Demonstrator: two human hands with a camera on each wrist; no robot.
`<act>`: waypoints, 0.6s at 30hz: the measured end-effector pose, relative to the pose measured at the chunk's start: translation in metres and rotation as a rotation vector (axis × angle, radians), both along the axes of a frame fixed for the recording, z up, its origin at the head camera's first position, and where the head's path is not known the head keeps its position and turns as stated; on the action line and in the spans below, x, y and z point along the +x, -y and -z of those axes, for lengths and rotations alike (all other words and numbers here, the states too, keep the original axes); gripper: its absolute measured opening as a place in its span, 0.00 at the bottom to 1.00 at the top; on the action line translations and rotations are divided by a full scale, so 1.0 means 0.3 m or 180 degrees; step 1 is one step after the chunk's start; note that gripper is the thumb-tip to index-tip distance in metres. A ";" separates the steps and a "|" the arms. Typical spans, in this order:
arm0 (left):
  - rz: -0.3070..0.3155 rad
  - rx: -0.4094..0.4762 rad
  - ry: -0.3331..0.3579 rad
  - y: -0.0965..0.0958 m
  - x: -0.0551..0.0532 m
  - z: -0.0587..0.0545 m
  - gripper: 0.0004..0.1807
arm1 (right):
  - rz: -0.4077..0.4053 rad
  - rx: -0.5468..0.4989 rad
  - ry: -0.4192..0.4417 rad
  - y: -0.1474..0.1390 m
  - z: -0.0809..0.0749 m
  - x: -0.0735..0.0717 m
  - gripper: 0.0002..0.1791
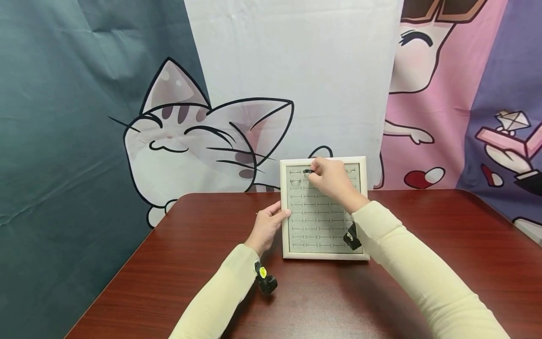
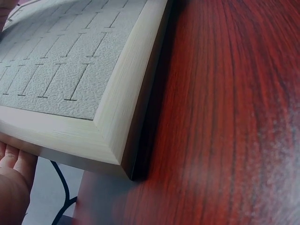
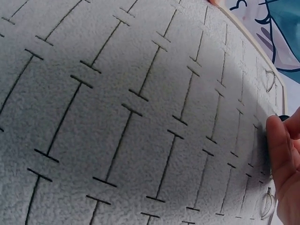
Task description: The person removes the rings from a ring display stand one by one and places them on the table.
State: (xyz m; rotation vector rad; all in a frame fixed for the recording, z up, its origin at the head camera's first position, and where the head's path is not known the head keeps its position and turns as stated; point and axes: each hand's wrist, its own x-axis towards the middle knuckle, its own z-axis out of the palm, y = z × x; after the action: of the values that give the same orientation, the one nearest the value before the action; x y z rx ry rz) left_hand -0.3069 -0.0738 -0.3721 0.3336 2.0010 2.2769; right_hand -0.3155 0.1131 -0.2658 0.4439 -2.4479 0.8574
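Observation:
A ring display board (image 1: 325,256) with a pale wooden frame and grey slotted padding stands tilted up on the table. My left hand (image 1: 263,229) grips its left edge, thumb on the front of the frame and fingers going behind it. Near the top row, my right hand (image 1: 331,178) pinches a black ring (image 1: 308,171) at a slot left of centre; the fingertips cover part of it. A thin silver ring (image 1: 295,181) sits in a slot below and to the left. Another silver ring (image 3: 267,204) shows beyond the right fingers in the right wrist view.
The board rests on a dark red wood table (image 1: 220,221). Behind it hangs a cartoon backdrop (image 1: 338,70). A small black camera (image 1: 267,284) is strapped to the left wrist, another (image 1: 352,238) to the right. A black cable (image 2: 61,183) shows past the table edge.

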 end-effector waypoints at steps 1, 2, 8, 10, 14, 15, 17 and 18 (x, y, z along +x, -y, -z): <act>-0.0009 0.0008 -0.0012 0.000 0.000 0.001 0.24 | -0.0002 -0.0003 0.0013 0.000 -0.001 0.000 0.04; -0.0014 0.0015 -0.0023 -0.001 -0.001 0.001 0.24 | -0.0001 -0.0006 0.0023 0.000 -0.002 0.000 0.04; -0.0038 0.0006 -0.0008 -0.001 0.001 0.001 0.24 | -0.0011 -0.0106 0.0093 0.000 -0.004 -0.001 0.03; -0.0036 0.0002 -0.0006 0.000 0.001 0.000 0.24 | -0.0024 -0.0153 0.0112 -0.001 -0.004 0.000 0.03; -0.0009 0.0010 -0.0007 0.001 0.001 0.000 0.24 | -0.0061 -0.0266 0.0134 -0.005 0.001 -0.002 0.02; 0.0000 0.0010 0.0002 0.002 0.001 -0.001 0.24 | -0.0064 -0.0296 0.0134 -0.006 0.002 -0.002 0.02; 0.0018 0.0002 0.0018 0.003 0.004 -0.004 0.25 | -0.0080 -0.0342 0.0130 -0.009 0.005 -0.004 0.02; 0.0026 -0.0008 0.0027 0.004 0.007 -0.008 0.25 | -0.0089 -0.0361 0.0132 -0.010 0.006 -0.005 0.02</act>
State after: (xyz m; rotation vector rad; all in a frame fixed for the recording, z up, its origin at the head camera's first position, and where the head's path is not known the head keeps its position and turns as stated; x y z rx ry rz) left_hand -0.3048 -0.0749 -0.3697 0.3308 1.9945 2.2670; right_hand -0.3171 0.1160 -0.2675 0.4237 -2.4205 1.0209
